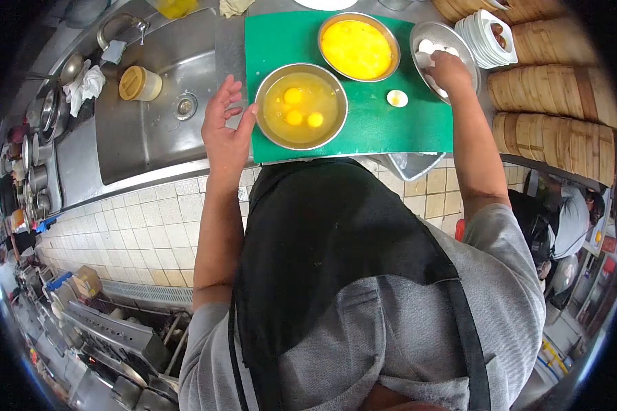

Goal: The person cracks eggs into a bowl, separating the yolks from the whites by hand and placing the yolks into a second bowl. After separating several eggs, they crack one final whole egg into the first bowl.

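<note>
My left hand [230, 123] is open with its fingers spread, its thumb at the left rim of a metal bowl [344, 109]. That bowl holds clear egg white with several whole yolks [293, 118]. My right hand [450, 71] reaches down into another metal bowl [465, 42] that holds white eggs or shells [426, 46]. Its fingers curl among them, and what they grip is hidden. Between the bowls, a white egg piece with a yellow middle [397, 98] lies on the green cutting board [377, 130]. Behind it, a third bowl [393, 42] is full of bright yellow beaten egg [356, 48].
To the left is a steel sink [134, 137] with a yellow-lidded tub [140, 83] and a faucet [142, 27]. Stacked white dishes [474, 38] and bamboo steamers [548, 89] stand at the right. Below the board's edge sits a clear container [413, 166]. Another person [569, 219] is at far right.
</note>
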The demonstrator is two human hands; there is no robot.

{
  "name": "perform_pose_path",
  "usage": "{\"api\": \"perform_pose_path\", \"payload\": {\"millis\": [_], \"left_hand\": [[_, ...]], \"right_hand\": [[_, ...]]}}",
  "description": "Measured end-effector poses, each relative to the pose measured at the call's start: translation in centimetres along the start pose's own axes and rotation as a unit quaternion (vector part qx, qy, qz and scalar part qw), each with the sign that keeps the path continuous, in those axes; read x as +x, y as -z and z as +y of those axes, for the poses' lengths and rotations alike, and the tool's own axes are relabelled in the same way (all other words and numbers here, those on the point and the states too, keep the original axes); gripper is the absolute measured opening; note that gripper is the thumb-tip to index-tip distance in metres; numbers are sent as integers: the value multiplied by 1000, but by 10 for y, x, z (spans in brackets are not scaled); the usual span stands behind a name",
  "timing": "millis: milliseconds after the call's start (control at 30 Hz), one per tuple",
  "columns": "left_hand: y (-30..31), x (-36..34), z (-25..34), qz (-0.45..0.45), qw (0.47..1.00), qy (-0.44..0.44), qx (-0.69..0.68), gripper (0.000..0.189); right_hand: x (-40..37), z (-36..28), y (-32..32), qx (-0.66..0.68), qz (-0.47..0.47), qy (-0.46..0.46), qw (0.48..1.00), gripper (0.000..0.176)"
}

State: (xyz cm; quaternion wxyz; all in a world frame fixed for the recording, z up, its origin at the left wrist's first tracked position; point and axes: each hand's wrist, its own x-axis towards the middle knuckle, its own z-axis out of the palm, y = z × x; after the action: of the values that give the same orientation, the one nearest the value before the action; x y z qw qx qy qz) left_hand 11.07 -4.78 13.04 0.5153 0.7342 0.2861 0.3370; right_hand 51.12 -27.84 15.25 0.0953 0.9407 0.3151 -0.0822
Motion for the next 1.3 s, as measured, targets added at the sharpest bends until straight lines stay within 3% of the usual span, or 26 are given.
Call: {"api": "perform_pose_path", "payload": {"millis": [233,367,400,433,467,500,533,567,633,700,767,833,967,1033,1100,1167,1300], "left_hand": [[1,0,-5,16,1000,10,-15,59],[1,0,-14,14,1000,1,1,54],[1,0,-13,1,1000,23,10,53],[1,-1,-13,-12,999,45,18,52],[0,-1,-13,-12,999,46,18,52],[0,0,-13,-27,997,60,34,47],[-1,1,-13,-42,995,74,49,43],[-2,2,-14,-45,995,73,49,43],[-6,3,-19,-60,993,88,41,36],[-7,4,-26,-69,991,99,50,35],[-8,6,-32,-77,989,108,59,34],[-8,7,-35,-72,989,106,74,33],[-9,7,-31,-48,990,120,51,29],[-9,9,-23,-51,990,124,47,29],[-8,8,-29,-47,990,116,57,28],[-8,8,-31,-46,991,107,67,28],[-7,8,-21,-58,987,124,78,30]], "right_hand": [[15,5,-15,-3,6,-100,995,42],[0,11,-3,13,35,-89,995,44],[-4,19,-2,141,77,-71,984,49],[-10,24,-1,266,117,-53,955,54],[-22,12,6,468,120,-70,873,54],[-34,2,7,467,120,-71,873,54],[-46,-5,7,652,84,-26,753,51],[-59,-15,7,803,45,20,594,48],[-87,-51,13,851,-13,63,522,46],[-108,-90,11,772,33,66,631,48],[-120,-116,-10,686,105,145,705,46],[-135,-129,-1,504,217,253,797,40],[-138,-137,-16,432,266,317,802,40],[-137,-137,-20,394,164,314,848,43],[-137,-139,-10,398,177,326,839,42],[-139,-143,0,422,247,342,802,42],[-137,-139,-11,382,183,341,839,42]]}}
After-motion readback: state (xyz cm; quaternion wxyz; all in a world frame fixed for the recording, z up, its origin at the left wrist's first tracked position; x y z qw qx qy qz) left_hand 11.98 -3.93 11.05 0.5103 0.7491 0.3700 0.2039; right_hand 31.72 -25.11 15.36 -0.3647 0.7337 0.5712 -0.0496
